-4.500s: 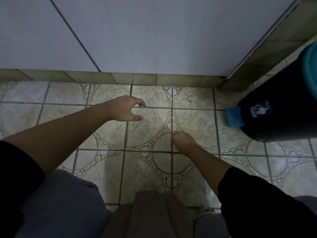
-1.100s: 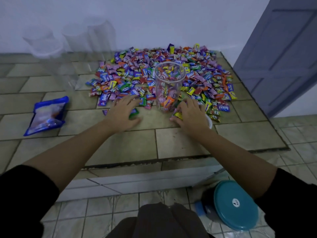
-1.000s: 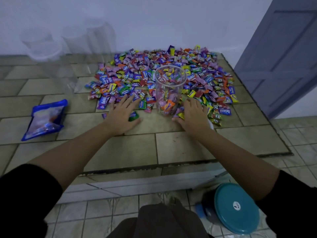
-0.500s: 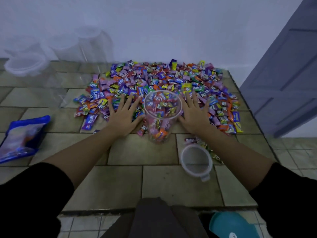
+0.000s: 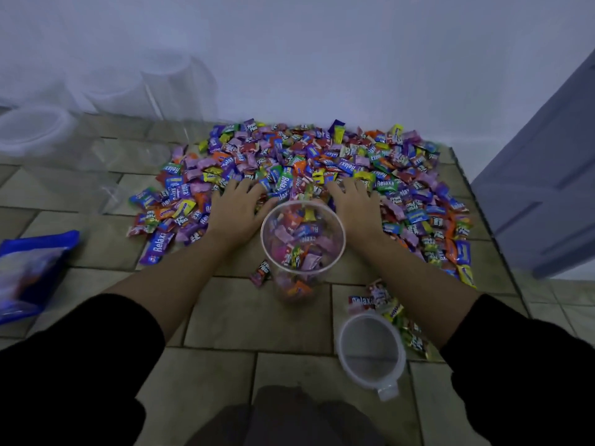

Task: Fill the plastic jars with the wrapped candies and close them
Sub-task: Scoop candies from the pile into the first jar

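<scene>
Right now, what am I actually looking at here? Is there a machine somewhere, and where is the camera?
There is no machine: a person works with bare hands. The one picture comes from a wide-angle camera worn on their head, looking forward and down, so the black sleeves at the bottom are their own arms. The left hand and right hand lie palm-down on a big pile of wrapped candies spread on a tiled tabletop, one on each side of an open clear plastic jar with candies already inside. Neither hand grips anything. A clear lid lies by the right forearm. More clear jars stand at the back left, and a blue bag lies at the left edge.
</scene>
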